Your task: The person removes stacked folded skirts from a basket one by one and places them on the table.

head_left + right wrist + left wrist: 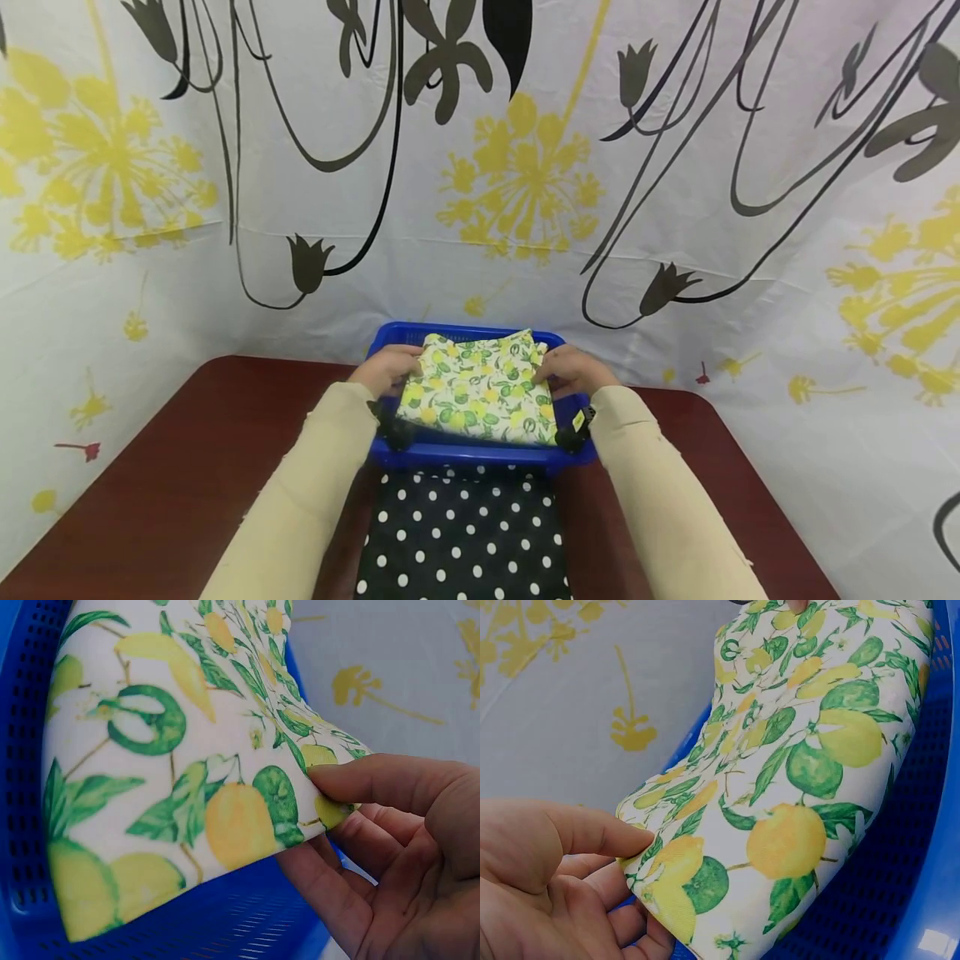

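A folded cloth point(480, 387) printed with lemons and green leaves lies within the rim of a blue plastic basket point(465, 455). My left hand point(387, 369) pinches its left edge between thumb and fingers; the left wrist view shows this hand point(570, 877) at a corner of the cloth point(787, 840). On the opposite side my right hand point(573, 371) pinches the right edge. In the right wrist view the thumb of that hand point(397, 847) lies on top of the cloth point(232, 817), fingers beneath. Whether the cloth's underside touches the basket floor is hidden.
In front of the basket a black cloth with white dots point(465, 533) lies on the dark red table point(300, 400). Behind the table hangs a white curtain point(360, 208) with yellow and grey flower prints, close to the basket's far rim.
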Action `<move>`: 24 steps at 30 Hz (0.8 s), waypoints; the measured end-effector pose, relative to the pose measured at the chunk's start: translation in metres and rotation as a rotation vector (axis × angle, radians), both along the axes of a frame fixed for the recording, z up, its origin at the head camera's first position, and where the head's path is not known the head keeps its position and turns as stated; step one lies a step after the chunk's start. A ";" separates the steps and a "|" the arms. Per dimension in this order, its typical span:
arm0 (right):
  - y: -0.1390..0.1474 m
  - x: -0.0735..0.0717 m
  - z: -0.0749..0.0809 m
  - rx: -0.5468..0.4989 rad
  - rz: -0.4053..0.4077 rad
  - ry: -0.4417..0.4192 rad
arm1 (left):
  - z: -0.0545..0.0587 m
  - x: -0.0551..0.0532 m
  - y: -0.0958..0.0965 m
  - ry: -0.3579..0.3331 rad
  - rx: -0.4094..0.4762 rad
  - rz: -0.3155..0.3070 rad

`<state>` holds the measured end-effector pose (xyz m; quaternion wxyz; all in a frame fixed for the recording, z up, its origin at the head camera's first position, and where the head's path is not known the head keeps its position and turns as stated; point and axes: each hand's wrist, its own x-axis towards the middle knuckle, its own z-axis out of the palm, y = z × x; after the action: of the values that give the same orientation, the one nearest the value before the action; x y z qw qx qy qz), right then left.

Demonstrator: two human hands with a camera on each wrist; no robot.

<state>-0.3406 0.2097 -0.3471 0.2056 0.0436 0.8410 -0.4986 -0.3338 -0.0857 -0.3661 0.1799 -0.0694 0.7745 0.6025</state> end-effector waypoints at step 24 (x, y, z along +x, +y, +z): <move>0.023 0.022 0.060 0.042 0.128 0.203 | 0.045 0.021 0.003 0.091 0.222 -0.056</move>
<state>-0.3184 0.2331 -0.2874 0.1501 -0.0567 0.8689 -0.4683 -0.3132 -0.0826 -0.3207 0.1682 0.0000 0.7121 0.6817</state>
